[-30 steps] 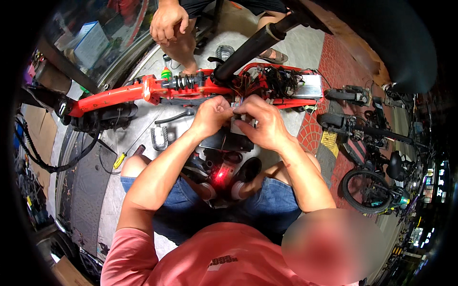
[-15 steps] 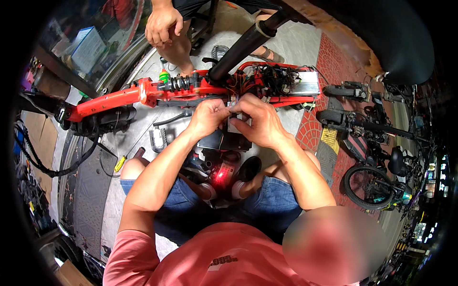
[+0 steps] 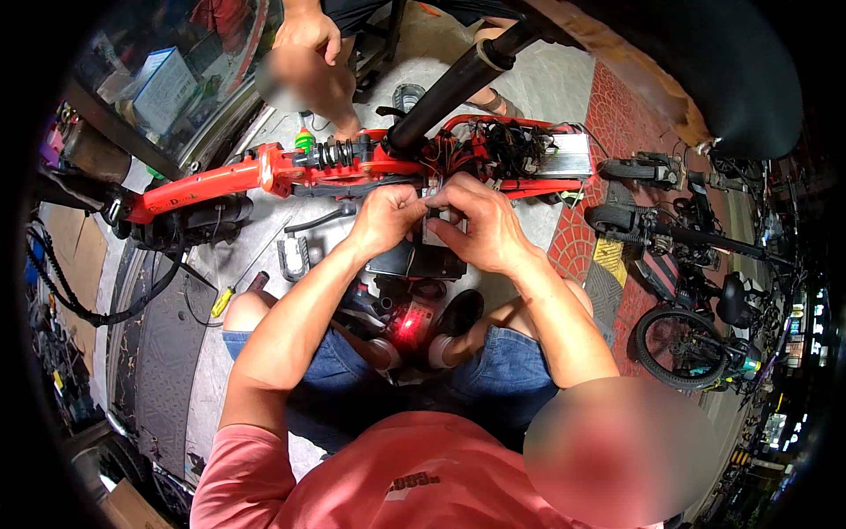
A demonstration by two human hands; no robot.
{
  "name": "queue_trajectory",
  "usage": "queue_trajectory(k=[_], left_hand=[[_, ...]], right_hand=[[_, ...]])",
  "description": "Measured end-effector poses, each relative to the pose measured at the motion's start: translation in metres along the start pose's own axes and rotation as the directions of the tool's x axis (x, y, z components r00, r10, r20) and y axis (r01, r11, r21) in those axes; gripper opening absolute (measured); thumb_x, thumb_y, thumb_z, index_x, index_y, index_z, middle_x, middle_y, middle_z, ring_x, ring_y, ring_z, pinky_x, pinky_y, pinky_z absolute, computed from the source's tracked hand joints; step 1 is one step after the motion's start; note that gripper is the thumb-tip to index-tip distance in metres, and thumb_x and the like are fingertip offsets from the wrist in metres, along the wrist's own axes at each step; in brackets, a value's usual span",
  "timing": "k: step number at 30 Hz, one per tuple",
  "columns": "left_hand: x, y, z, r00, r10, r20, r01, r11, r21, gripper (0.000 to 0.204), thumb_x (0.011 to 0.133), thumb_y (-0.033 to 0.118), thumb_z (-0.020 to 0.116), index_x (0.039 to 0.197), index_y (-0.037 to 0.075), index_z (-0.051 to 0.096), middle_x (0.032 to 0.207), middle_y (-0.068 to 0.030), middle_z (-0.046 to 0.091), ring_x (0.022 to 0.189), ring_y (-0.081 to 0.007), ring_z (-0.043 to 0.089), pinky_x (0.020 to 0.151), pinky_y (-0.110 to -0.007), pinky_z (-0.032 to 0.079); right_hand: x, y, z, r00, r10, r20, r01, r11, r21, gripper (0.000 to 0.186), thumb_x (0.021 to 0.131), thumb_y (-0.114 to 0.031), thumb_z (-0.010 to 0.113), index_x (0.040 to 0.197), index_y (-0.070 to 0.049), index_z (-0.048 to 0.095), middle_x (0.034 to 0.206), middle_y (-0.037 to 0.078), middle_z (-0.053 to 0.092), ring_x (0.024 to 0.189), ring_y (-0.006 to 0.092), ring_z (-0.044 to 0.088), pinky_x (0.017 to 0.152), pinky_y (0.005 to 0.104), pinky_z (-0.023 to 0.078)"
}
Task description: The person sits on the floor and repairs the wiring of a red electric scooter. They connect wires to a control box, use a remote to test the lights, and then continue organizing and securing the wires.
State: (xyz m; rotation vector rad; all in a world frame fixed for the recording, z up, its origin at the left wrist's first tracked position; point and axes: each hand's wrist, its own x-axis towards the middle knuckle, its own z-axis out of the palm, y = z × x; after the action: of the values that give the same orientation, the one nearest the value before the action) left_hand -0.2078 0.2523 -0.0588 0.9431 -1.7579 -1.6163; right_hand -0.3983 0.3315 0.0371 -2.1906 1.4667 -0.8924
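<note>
A red bike frame [image 3: 216, 182] lies across the floor in front of me, its middle opened to a tangle of dark wires [image 3: 507, 145] beside a silver finned box [image 3: 564, 155]. My left hand [image 3: 388, 216] and my right hand [image 3: 476, 220] meet just on my side of the frame, fingertips pinched close together. What they pinch is too small and too covered to name. Under the hands sits a black box [image 3: 419, 262]. Below that, between my feet, a device glows with a red light [image 3: 408, 324].
A black seat post [image 3: 458, 93] slants up over the frame to a torn seat [image 3: 731, 79]. Another person's hand [image 3: 307, 35] rests on a knee opposite. A yellow-handled screwdriver [image 3: 222, 302] and a pedal [image 3: 293, 256] lie left. Scooters and a small bicycle [image 3: 680, 346] stand right.
Hardly anything differs. Both hands stay pinched together at the same spot, with only a slight shift of the fingers.
</note>
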Motion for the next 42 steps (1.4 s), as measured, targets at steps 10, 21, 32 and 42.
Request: queue_trajectory(k=[10,21,32,42], left_hand=[[0.001,-0.005,0.0,1.0,0.012,0.005,-0.012,1.0,0.013,0.038,0.109,0.018,0.066,0.074,0.005,0.056,0.065,0.0003,0.06,0.057,-0.0077,0.059,0.049,-0.027,0.045],[0.003,-0.007,0.0,1.0,0.013,0.014,-0.014,0.999,0.04,0.036,0.108,0.012,0.063,0.074,0.005,0.056,0.066,0.0004,0.06,0.058,-0.0077,0.059,0.052,-0.027,0.047],[0.003,-0.005,-0.001,1.0,-0.01,-0.017,0.01,1.0,0.009,0.045,0.105,0.026,0.072,0.069,0.006,0.056,0.061,-0.0012,0.061,0.054,-0.0088,0.06,0.05,-0.029,0.046],[0.004,-0.004,0.0,1.0,-0.025,-0.004,0.025,1.0,0.002,0.044,0.105,0.03,0.073,0.071,0.004,0.06,0.063,-0.0009,0.063,0.054,-0.0086,0.061,0.051,-0.029,0.049]], right_hand=[[0.001,0.001,-0.001,1.0,-0.006,-0.002,0.006,1.0,0.018,0.028,0.08,-0.007,0.086,0.104,-0.007,0.07,0.092,0.01,0.063,0.074,0.0305,0.067,0.062,0.0409,0.054],[-0.001,0.004,-0.002,1.0,0.006,0.018,-0.006,1.0,0.017,0.035,0.078,-0.009,0.087,0.109,-0.008,0.07,0.096,0.01,0.064,0.081,0.0324,0.069,0.067,0.0426,0.055],[0.006,0.025,-0.015,0.801,0.392,-0.453,-0.318,0.919,0.233,0.017,0.098,-0.012,0.072,0.113,-0.004,0.075,0.098,0.009,0.078,0.087,0.0148,0.07,0.078,0.0332,0.057],[-0.024,0.097,-0.07,0.599,0.471,-0.648,-0.255,0.879,0.404,0.016,0.102,-0.011,0.07,0.109,0.002,0.074,0.081,0.001,0.068,0.068,0.0083,0.058,0.061,0.0252,0.046]])
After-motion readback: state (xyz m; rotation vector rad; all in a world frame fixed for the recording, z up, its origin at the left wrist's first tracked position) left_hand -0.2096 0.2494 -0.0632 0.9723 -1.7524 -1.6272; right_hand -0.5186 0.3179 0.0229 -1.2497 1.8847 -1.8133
